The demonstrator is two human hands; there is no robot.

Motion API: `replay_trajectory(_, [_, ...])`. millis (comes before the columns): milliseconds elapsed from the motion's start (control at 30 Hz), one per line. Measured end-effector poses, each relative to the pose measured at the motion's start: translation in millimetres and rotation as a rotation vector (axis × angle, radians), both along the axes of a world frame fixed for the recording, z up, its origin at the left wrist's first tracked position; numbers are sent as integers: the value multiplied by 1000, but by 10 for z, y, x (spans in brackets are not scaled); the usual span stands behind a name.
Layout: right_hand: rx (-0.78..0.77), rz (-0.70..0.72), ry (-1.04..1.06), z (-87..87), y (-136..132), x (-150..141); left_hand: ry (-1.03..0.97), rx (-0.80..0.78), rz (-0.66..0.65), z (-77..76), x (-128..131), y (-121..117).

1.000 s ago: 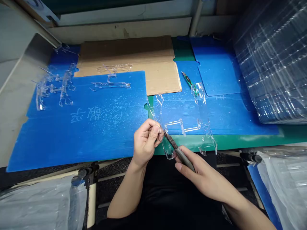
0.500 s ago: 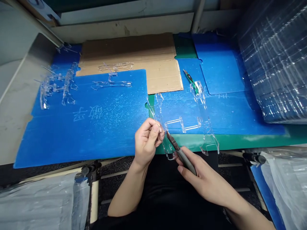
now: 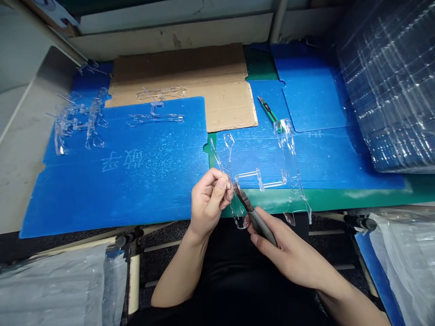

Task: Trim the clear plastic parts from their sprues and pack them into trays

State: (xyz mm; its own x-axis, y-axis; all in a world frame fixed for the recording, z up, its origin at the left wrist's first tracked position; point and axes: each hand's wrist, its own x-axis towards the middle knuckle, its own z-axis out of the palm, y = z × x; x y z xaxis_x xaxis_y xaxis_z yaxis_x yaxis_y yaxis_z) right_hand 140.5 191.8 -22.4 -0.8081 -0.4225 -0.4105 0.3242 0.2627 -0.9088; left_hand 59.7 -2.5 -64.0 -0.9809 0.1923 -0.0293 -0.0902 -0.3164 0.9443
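My left hand (image 3: 209,201) is closed in a pinch on the near left arm of a clear plastic frame (image 3: 261,179), which lies over the table's front edge. My right hand (image 3: 288,256) grips a grey knife (image 3: 253,215), and its blade tip touches the frame just beside my left thumb. The frame has two long side strips joined by a short cross bar, and its right strip reaches back to a green utility knife (image 3: 268,110).
Blue corrugated sheets (image 3: 112,181) and a cardboard sheet (image 3: 210,86) cover the green table. Several clear plastic offcuts (image 3: 78,122) lie at the far left. A tall wrapped stack of clear parts (image 3: 390,81) stands at the right. Plastic bags (image 3: 401,262) hang below the table.
The hands and the knife stay almost where they were. The clear frame has shifted slightly, its right strip turning a little. The view has drifted a bit.
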Motion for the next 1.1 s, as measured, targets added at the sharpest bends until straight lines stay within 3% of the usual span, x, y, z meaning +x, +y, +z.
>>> replay_trajectory(333, [-31,15,-75,-33,74,54,-32,30,-10,-7,25,76])
replay_trajectory(500, [-219,-119,-179,-194,56,35,-75,-56,-55,-1,-90,109])
replay_trajectory(700, [-508,-318,-366,-486,36,15,-143,-342,-231,6,-338,206])
replay_trajectory(800, [-608,-400,-408,-565,54,94,-120,-471,-256,9,-421,264])
replay_trajectory(867, [-641,-419,-403,-580,99,177,-45,-617,-217,9,-481,250])
replay_trajectory(967, [-632,-314,-348,-562,225,327,142,-1000,-134,65,-633,166])
replay_trajectory(1033, [-666,-255,-336,-542,329,430,295,-1224,-29,191,-800,164])
replay_trajectory(1100, [-763,-271,-358,-525,432,526,457,-1277,-8,395,-1019,314])
